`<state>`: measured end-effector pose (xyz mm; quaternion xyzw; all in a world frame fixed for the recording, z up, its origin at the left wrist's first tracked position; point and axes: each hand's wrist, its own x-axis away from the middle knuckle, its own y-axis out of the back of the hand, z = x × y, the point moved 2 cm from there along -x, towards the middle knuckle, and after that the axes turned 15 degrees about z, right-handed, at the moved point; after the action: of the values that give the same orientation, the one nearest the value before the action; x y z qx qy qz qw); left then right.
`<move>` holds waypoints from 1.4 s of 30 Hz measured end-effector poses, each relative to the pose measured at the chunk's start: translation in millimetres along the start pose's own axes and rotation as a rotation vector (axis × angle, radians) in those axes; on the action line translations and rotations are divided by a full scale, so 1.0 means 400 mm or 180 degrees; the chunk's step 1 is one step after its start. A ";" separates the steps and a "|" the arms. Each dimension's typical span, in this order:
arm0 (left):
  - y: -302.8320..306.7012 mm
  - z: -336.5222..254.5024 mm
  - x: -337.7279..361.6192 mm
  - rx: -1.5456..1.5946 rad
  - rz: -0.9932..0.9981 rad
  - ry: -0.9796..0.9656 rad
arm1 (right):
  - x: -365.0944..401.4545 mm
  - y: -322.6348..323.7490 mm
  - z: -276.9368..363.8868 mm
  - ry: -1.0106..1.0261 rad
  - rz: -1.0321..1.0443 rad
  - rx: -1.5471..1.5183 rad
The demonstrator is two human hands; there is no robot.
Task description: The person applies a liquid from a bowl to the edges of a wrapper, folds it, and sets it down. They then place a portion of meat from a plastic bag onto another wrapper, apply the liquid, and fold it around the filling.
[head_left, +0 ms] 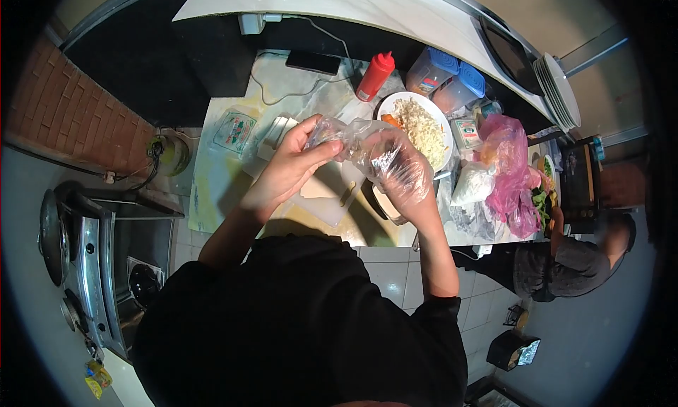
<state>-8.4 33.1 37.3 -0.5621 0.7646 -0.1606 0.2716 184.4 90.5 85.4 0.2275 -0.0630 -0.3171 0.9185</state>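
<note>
My right hand (406,168) is inside a clear, crinkled disposable plastic glove (367,144) that covers it down to about the wrist. Its fingers point up and to the left, partly blurred by the shiny plastic. From the left, my left hand (300,156) pinches the loose far end of the glove between thumb and fingers. Both hands are raised over the counter, above a white cutting board (328,198). Behind my right hand stands a white plate (442,128) heaped with shredded pale vegetable (422,124) and some orange pieces.
A red squeeze bottle (376,76), blue-lidded containers (432,71) and a phone (313,62) stand or lie at the back. Pink plastic bags (503,163) and a white bag (473,183) crowd the right. A flat packet (234,132) lies left. Another person (572,266) is at the far right.
</note>
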 end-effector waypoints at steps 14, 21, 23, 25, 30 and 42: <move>-0.001 0.070 0.022 0.0124 0.0289 0.0594 | -0.005 0.001 0.005 0.0802 0.0300 0.1252; 0.034 0.105 0.033 0.0275 0.0026 0.0298 | -0.005 -0.013 0.038 0.0292 0.0111 0.0723; 0.039 0.112 0.036 0.0272 0.0003 0.0261 | -0.007 -0.011 0.034 0.0312 0.0146 0.0765; 0.036 0.116 0.039 0.0496 -0.0125 0.0133 | -0.008 -0.009 0.035 0.0336 0.0174 0.0810; 0.022 0.081 0.037 0.0546 -0.0302 0.0043 | -0.002 -0.013 0.008 0.0244 0.0072 0.0346; 0.069 0.081 0.047 0.0176 -0.0087 0.0348 | 0.000 -0.016 -0.009 0.0326 0.0569 0.0930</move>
<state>-14.6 26.1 -8.0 -0.5552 0.7657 -0.2158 0.2426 181.9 87.4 79.2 0.3679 -0.0814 -0.2097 0.9022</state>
